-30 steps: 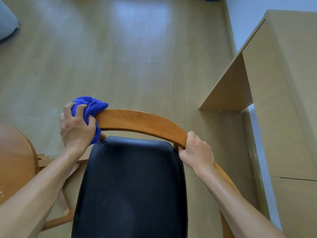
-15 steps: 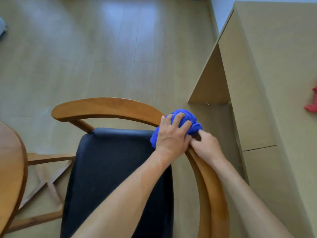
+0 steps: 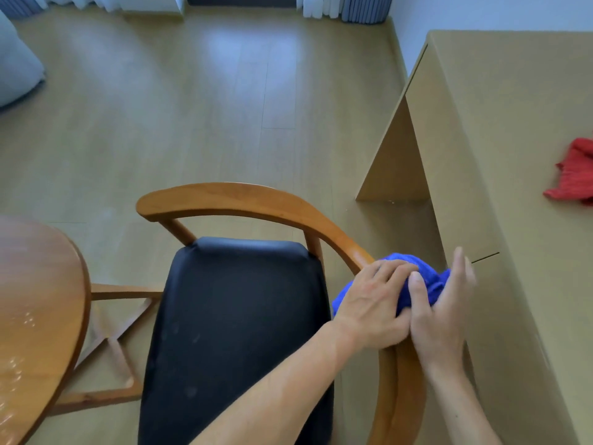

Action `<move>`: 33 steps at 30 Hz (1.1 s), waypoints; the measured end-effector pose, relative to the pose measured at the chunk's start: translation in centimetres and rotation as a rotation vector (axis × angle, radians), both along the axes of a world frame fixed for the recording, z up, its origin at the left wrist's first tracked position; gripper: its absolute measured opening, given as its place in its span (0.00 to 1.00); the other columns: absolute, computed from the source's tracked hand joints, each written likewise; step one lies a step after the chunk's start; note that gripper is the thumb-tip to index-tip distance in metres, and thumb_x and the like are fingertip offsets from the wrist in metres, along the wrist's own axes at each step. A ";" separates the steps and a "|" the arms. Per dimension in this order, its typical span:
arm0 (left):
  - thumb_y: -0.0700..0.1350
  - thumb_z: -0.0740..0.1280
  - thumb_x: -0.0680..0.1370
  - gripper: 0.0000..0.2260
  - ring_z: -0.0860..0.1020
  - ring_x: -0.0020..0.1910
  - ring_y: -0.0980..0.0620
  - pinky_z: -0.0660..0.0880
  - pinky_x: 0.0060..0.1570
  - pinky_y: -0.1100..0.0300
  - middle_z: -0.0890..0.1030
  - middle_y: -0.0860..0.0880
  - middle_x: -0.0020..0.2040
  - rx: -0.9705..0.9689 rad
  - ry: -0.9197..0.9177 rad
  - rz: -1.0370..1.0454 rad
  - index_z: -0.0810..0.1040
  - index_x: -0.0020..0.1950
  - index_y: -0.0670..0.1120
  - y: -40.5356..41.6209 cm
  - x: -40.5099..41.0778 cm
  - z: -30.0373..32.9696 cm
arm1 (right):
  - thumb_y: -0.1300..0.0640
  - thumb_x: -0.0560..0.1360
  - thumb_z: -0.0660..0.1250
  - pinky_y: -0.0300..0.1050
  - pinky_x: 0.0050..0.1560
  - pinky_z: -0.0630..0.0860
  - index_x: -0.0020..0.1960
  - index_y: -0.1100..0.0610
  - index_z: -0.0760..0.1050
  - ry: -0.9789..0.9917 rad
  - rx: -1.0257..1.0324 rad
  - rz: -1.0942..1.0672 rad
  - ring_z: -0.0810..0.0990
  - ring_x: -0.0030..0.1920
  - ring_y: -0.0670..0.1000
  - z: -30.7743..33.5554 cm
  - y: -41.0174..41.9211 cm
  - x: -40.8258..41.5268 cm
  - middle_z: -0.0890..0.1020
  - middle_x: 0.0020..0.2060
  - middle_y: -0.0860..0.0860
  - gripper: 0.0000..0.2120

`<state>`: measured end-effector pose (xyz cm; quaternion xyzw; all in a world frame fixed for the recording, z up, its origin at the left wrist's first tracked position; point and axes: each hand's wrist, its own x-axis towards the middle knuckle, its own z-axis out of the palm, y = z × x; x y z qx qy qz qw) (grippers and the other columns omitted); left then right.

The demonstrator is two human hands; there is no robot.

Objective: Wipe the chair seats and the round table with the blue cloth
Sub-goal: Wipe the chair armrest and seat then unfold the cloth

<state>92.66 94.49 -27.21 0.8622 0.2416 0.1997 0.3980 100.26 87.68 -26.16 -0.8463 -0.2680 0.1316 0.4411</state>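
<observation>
A wooden chair with a curved back rail (image 3: 244, 200) and a black padded seat (image 3: 237, 316) stands below me. The bunched blue cloth (image 3: 430, 277) lies on the right part of the rail. My left hand (image 3: 372, 303) grips the cloth from the left, fingers curled over it. My right hand (image 3: 439, 316) is against the cloth's right side, thumb on the cloth and fingers stretched out straight behind it. The round wooden table (image 3: 35, 300) shows at the left edge, its top glossy.
A tall light-brown desk (image 3: 513, 155) stands close on the right of the chair, with a red cloth (image 3: 574, 175) on its top. A grey cushion (image 3: 16, 69) lies at the far left. Wooden floor stretches beyond the chair.
My left hand slid the blue cloth along the back rail from its left end round to the right side. My right hand let go of the rail and now touches the cloth.
</observation>
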 end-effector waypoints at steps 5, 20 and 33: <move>0.42 0.61 0.73 0.17 0.71 0.56 0.52 0.70 0.56 0.60 0.69 0.50 0.61 -0.457 -0.009 0.033 0.67 0.62 0.45 -0.1 -1.5 1.5 | 0.37 0.78 0.55 0.56 0.73 0.58 0.69 0.47 0.70 0.053 -0.242 0.337 0.62 0.72 0.49 0.0 -0.5 1.7 0.67 0.72 0.48 0.24; 0.47 0.56 0.81 0.20 0.67 0.66 0.51 0.63 0.66 0.56 0.67 0.51 0.70 -0.305 0.513 0.396 0.64 0.72 0.46 -0.7 -16.7 -5.3 | 0.46 0.68 0.73 0.64 0.61 0.67 0.69 0.53 0.64 -0.255 -0.756 0.210 0.62 0.65 0.68 0.3 1.7 -4.1 0.59 0.69 0.60 0.34; 0.46 0.56 0.81 0.18 0.68 0.67 0.51 0.66 0.66 0.54 0.68 0.50 0.71 -0.423 0.713 0.603 0.66 0.71 0.47 3.7 -33.8 -11.0 | 0.55 0.71 0.70 0.49 0.61 0.68 0.60 0.54 0.72 -0.282 -0.313 0.644 0.72 0.60 0.58 -2.5 8.4 -14.8 0.74 0.61 0.54 0.18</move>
